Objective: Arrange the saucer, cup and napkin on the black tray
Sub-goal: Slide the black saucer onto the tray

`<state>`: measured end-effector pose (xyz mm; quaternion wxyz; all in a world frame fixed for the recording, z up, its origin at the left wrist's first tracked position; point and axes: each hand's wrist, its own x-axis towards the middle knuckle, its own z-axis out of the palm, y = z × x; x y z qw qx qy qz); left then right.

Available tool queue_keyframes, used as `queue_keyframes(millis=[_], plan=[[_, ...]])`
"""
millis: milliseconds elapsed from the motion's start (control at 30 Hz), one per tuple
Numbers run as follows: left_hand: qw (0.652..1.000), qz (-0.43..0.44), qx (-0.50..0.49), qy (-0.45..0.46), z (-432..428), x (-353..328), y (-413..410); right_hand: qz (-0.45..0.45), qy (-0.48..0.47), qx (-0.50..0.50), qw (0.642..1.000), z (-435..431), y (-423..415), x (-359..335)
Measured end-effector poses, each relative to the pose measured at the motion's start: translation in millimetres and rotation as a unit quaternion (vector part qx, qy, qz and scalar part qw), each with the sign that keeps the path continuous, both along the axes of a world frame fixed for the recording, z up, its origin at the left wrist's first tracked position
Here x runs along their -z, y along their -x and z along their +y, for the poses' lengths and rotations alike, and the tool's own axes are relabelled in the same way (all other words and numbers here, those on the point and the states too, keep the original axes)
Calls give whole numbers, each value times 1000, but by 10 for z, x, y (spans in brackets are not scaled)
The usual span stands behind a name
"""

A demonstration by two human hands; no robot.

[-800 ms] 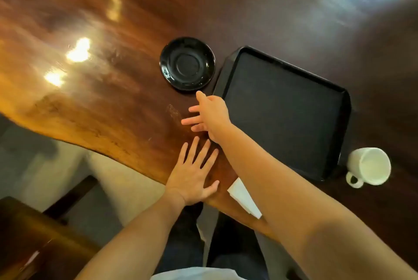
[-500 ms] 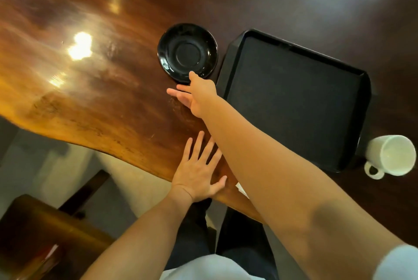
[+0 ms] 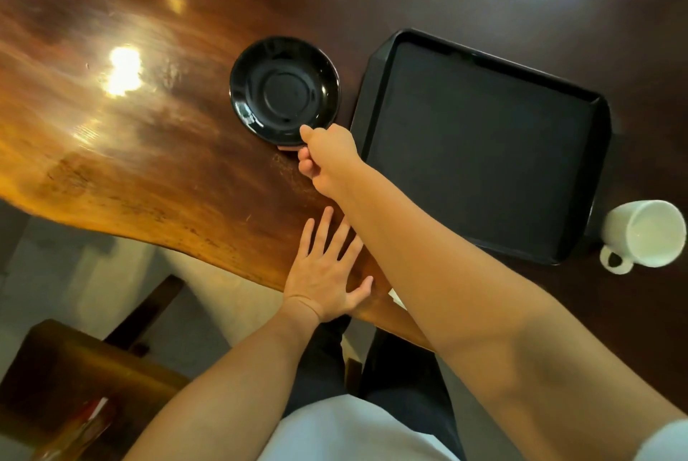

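The first step of the task, taking up the saucer, is judged to be in hand. The round, glossy black ceramic saucer is seen lying on the polished brown wooden table, just beside the left rim of the rectangular black plastic tray, with a narrow strip of wood between them. The right hand is reached across to the saucer's near edge: the thumb is laid on the rim from above, while a fingertip appears to be tucked beneath it, so the hand is taken to be pinched on the rim. Whether the saucer is already raised off the wood cannot be told.

The left hand is laid flat on the table's near edge, fingers spread and holding nothing.

The tray is seen to be bare. The white ceramic cup with its loop handle is stood on the table just past the tray's right-hand near corner. Of the white paper napkin only a small corner is shown, beneath the right forearm at the table's edge.

For the next move, a firm pinch is called for, since the glazed rim is likely to be slippery. The saucer would then need to be lifted clear of the tray's raised rim, carried rightward and set down level on the tray floor, with room left for the napkin
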<state>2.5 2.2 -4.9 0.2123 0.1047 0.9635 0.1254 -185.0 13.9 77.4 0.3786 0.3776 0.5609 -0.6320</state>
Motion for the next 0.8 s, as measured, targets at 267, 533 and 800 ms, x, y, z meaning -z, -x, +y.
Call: queue_keyframes(millis=[267,533,800], plan=[[1000,18,-18,1,4,0,-4,47,-11,-54,997,346,-185,-87],[999,19,-19,19,17,26,2,36,-2,25,999,941,-157,-73],[999,27,-17,23,16,45,-6,46,-2,107,993,1416,-142,-26]])
